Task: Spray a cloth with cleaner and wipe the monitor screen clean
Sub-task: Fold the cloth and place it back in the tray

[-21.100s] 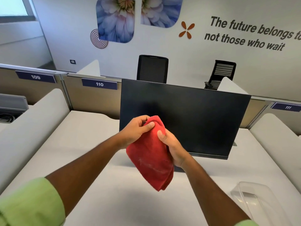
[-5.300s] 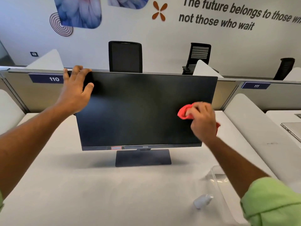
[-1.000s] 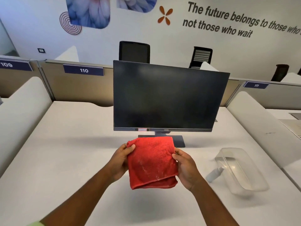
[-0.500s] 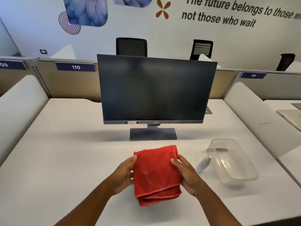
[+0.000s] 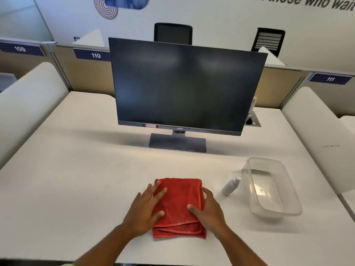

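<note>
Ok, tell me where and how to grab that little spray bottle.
Grip the spray bottle round its grey body, below the white nozzle, coming from its left with the right hand. It lies tilted on the desk, and the clear plastic tub crowds its right side.

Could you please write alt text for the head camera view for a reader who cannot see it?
A person's left hand and right hand rest flat on a folded red cloth lying on a white desk. Behind stands a dark monitor; a small spray bottle lies beside a clear plastic tub to the right.
</note>
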`<state>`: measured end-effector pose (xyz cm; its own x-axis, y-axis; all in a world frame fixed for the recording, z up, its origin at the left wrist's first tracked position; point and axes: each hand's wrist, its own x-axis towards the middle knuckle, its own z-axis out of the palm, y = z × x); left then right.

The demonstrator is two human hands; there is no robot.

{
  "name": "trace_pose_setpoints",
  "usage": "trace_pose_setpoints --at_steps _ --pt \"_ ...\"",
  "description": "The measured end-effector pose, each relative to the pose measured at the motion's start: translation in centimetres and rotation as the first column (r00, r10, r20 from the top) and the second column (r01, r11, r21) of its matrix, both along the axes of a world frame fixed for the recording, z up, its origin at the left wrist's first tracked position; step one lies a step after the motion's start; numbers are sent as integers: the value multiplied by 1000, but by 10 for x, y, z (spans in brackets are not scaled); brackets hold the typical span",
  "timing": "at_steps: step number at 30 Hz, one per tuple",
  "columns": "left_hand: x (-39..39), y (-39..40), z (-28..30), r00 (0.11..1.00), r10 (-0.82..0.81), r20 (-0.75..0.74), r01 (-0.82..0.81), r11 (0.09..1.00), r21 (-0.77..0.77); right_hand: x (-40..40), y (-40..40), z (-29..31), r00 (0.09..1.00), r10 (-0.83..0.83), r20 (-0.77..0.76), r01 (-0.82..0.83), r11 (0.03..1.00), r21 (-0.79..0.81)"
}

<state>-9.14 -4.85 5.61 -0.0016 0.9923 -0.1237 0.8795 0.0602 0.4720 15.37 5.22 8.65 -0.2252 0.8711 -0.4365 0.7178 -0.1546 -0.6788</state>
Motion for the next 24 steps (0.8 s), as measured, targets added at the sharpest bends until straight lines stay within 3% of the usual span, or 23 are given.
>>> trace_pose_setpoints --at_steps 2,7,10,14,20,24 --pt "0 -6 -4 994 -47 -94 39 995 -90 3 0 -6 999 38 5 -38 999 23" --pt "-7 -7 -3 986 -97 -133 74 984 -164 5 0 -1 986 -99 -132 90 994 -68" --pt "-10 -4 -1 984 -111 -138 87 981 -173 -5 -5 9 987 -45 -156 49 998 24" --pt "-10 -3 -2 986 -115 -122 95 982 -164 -39 -16 19 992 62 -112 -43 985 166" --pt "-13 -3 -9 989 -129 -79 118 985 -129 -93 -43 18 968 252 16 -251 953 171" --pt "-23 -2 -14 983 -176 -52 169 978 -119 -109 -53 9 949 293 120 -310 937 159"
